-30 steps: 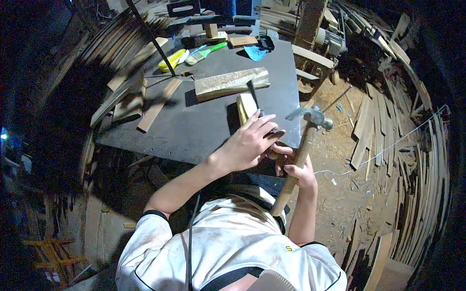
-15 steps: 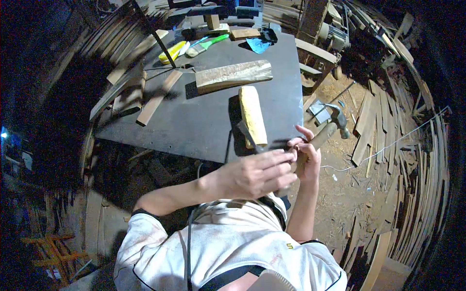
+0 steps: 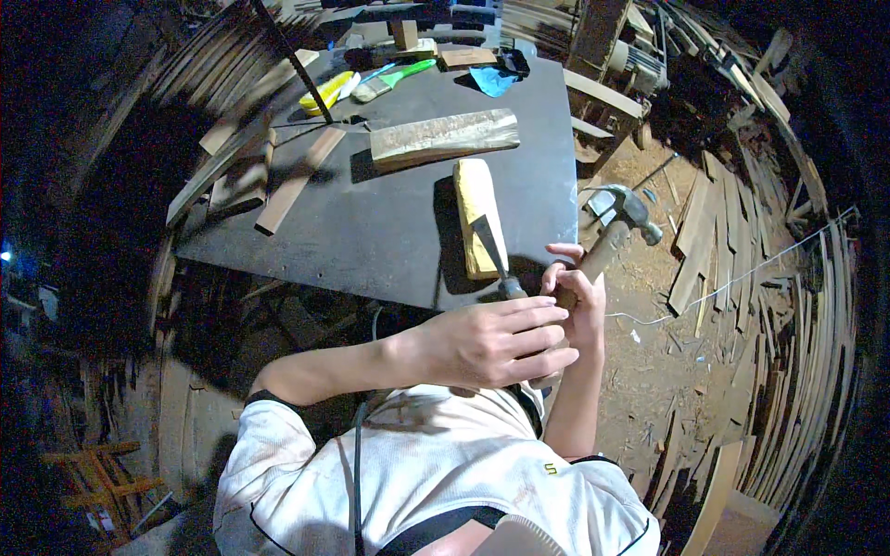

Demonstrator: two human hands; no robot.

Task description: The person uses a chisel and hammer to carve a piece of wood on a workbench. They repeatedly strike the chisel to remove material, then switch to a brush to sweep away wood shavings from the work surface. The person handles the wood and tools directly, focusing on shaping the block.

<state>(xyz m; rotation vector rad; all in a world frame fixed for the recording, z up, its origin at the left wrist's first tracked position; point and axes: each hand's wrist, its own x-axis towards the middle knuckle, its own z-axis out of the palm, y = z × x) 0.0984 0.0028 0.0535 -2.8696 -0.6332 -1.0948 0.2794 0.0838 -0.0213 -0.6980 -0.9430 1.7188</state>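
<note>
My left hand (image 3: 487, 343) is closed round the handle of a chisel (image 3: 489, 246), whose flat steel blade points away from me. The blade passes over a pale yellow wood block (image 3: 478, 190) lying lengthwise near the table's front edge; whether they touch I cannot tell. Close beside it, my right hand (image 3: 584, 310) grips a claw hammer (image 3: 607, 250) by its wooden handle, the metal head up beyond the table's right edge. The two hands nearly meet in front of my body. Behind the yellow block lies a larger rough wood piece (image 3: 445, 139), set crosswise.
On the dark table (image 3: 389, 250) are a wood strip (image 3: 301, 181), a green-handled paintbrush (image 3: 394, 81), a yellow-edged brush-like item (image 3: 329, 93) and a blue scrap (image 3: 494, 82). Planks (image 3: 705, 232) and shavings cover the floor at right. A white cord (image 3: 742, 278) crosses there.
The chisel's blade has turned and now shows clearly over the yellow block. The hammer head has shifted slightly left and up. Both hands stay close together.
</note>
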